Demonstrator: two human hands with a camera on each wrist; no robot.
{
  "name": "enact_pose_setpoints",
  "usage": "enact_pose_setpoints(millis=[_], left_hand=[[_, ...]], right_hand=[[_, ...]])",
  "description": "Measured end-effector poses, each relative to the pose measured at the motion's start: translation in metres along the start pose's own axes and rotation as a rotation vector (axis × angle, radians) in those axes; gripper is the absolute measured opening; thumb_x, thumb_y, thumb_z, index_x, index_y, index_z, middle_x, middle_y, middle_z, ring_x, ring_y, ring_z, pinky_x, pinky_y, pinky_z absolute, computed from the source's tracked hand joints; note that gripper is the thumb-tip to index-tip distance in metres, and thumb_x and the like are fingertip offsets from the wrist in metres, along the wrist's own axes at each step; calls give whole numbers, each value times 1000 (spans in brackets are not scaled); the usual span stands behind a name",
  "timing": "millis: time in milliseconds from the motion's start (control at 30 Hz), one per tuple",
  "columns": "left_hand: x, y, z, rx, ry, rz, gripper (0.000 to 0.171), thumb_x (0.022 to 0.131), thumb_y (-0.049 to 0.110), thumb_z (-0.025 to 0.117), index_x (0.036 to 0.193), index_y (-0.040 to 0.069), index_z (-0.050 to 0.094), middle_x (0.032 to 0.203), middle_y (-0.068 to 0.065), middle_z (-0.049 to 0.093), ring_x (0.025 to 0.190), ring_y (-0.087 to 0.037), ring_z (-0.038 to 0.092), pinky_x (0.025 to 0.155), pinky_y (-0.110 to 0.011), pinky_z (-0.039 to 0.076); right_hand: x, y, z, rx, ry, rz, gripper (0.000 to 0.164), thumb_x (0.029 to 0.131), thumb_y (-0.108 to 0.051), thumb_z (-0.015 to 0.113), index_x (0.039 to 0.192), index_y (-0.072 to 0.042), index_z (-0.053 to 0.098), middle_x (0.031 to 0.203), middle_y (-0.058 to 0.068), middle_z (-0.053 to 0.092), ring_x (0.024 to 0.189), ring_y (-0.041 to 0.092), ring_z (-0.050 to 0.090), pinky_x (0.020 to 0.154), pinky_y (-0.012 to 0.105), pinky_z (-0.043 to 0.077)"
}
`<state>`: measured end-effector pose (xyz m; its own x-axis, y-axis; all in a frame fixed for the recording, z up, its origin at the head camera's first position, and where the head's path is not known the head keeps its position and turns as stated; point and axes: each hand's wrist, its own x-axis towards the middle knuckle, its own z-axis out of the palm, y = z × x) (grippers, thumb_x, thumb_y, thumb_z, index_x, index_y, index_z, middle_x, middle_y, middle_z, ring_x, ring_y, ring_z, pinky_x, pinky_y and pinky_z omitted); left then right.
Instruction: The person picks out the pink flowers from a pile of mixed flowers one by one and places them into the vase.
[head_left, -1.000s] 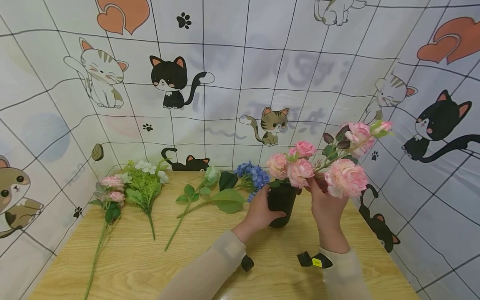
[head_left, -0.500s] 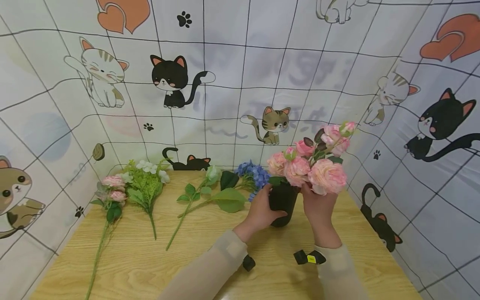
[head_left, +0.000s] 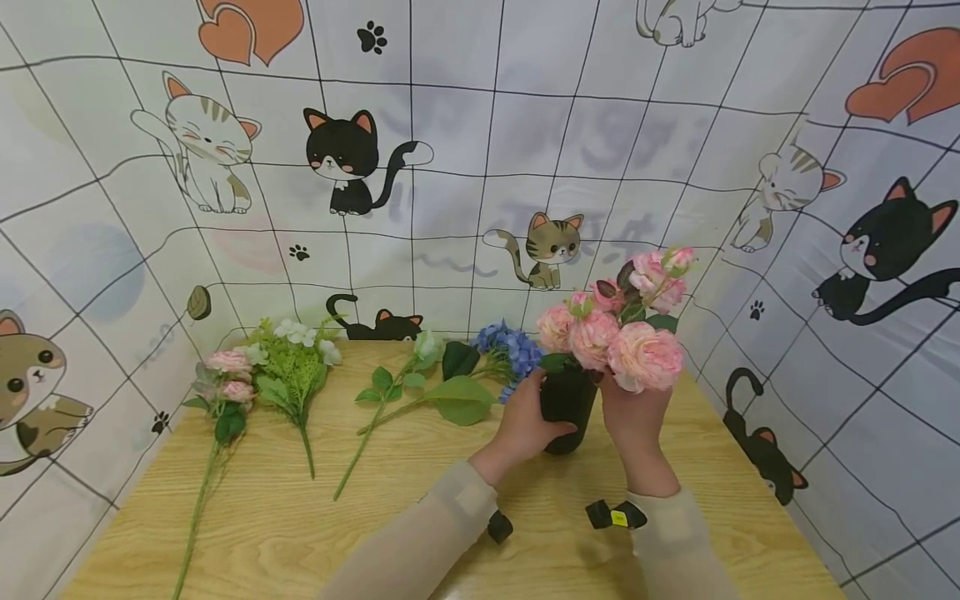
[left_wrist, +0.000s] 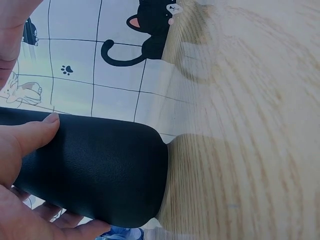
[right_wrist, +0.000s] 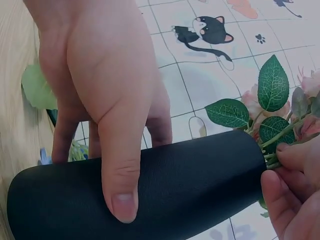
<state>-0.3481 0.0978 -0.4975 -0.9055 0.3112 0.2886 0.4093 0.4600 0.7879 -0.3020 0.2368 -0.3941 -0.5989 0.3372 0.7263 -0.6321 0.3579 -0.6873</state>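
A tall black vase (head_left: 567, 408) stands on the table, and my left hand (head_left: 520, 427) grips its side, with the thumb across the front in the left wrist view. Pink artificial roses (head_left: 647, 357) spread above the vase's mouth and to its right. Just at the rim, my right hand (right_wrist: 300, 185) pinches the green stems (right_wrist: 281, 136) between thumb and fingers. Stem ends inside the vase are hidden. Green leaves (right_wrist: 273, 82) lie close to the rim in the right wrist view.
Left of the vase lie a blue hydrangea (head_left: 513, 350), a white rose (head_left: 428, 348), a green-and-white bunch (head_left: 292, 379) and a pink flower stem (head_left: 197, 517). Behind and beside the wooden table (head_left: 247, 542) hangs a cat-print cloth (head_left: 450, 125).
My right hand has moved left and slightly down to the vase, bringing the pink roses closer over its mouth. The left hand keeps its grip on the vase.
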Motion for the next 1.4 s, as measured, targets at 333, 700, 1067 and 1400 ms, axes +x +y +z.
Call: enact_pose_setpoints(millis=[333, 700, 1067, 1400], left_hand=[[-2, 1, -2, -1, 6, 10, 93, 76, 43, 81, 149, 12, 33, 140, -10, 53, 124, -26, 54, 99, -44, 47], [-1, 0, -1, -10, -4, -12, 94, 76, 43, 82, 150, 14, 31, 142, -9, 51, 126, -25, 52, 101, -43, 46], [-2, -1, -1, -1, -2, -17, 93, 75, 42, 82, 149, 14, 33, 139, -9, 53, 124, -25, 54, 99, -43, 48], [-1, -1, 0, -6, -3, -20, 94, 75, 41, 83, 149, 14, 33, 140, -9, 53, 124, -25, 53, 99, -44, 48]], right_hand=[[-4, 19, -2, -391, -4, -100, 45, 72, -1, 80, 112, 0, 59, 103, 15, 66, 103, 26, 61, 90, 38, 46], [-2, 13, -5, -528, -89, -81, 53, 73, -14, 85, 116, -2, 56, 106, 15, 66, 105, 31, 61, 88, 54, 50], [1, 10, -15, -539, -139, -119, 63, 67, -14, 89, 120, -2, 57, 106, 13, 69, 102, 25, 66, 87, 36, 54], [7, 7, -27, -366, -203, 72, 62, 70, -9, 86, 125, -5, 57, 112, 10, 66, 97, -8, 53, 79, 12, 44]])
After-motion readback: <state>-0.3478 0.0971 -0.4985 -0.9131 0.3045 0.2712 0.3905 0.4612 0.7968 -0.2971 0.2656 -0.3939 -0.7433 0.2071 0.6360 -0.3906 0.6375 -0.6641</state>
